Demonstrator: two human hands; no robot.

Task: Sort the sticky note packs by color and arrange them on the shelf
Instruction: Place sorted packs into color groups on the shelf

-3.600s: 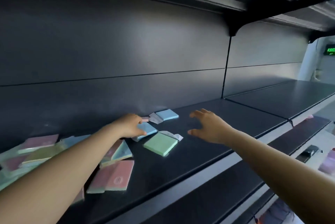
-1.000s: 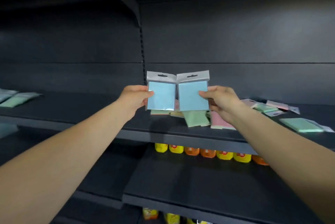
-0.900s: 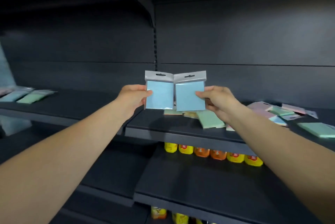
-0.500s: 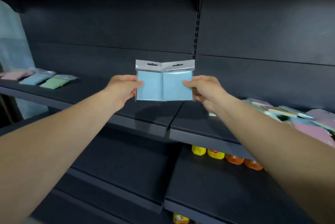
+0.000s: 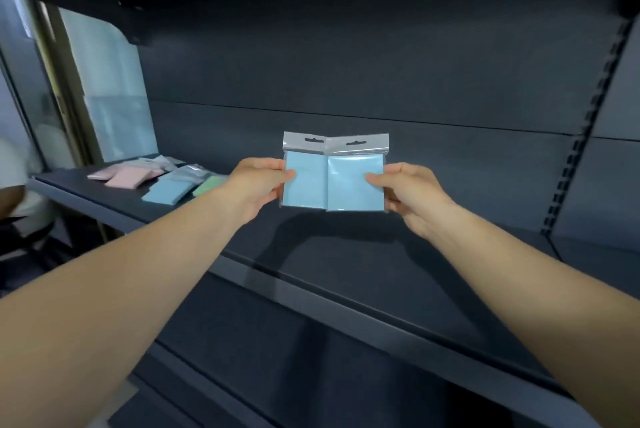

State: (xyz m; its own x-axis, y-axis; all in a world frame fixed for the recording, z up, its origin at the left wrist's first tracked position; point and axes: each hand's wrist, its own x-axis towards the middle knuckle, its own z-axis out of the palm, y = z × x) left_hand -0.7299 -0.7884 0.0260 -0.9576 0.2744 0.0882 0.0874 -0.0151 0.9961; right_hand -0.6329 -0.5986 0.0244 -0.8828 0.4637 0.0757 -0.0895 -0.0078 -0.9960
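I hold two blue sticky note packs upright, side by side, above the dark shelf (image 5: pixel 346 254). My left hand (image 5: pixel 258 185) pinches the left blue pack (image 5: pixel 306 181) at its left edge. My right hand (image 5: pixel 410 197) pinches the right blue pack (image 5: pixel 353 181) at its right edge. Both packs have grey hang tabs on top. Further left on the same shelf lie sorted packs: pink packs (image 5: pixel 128 175), a blue pack (image 5: pixel 168 190) and a green pack (image 5: pixel 207 185), partly hidden behind my left forearm.
A lower shelf (image 5: pixel 311 358) juts out below. The shelf's back panel (image 5: pixel 346 81) rises behind the packs, with a slotted upright (image 5: pixel 568 164) at the right. A person in a white top (image 5: pixel 14 185) sits at the far left beside a glass partition (image 5: pixel 107 105).
I have turned and moved left with the two blue packs held up. The mixed pile at the right has left the view, and the sorted packs at the left are now closer.
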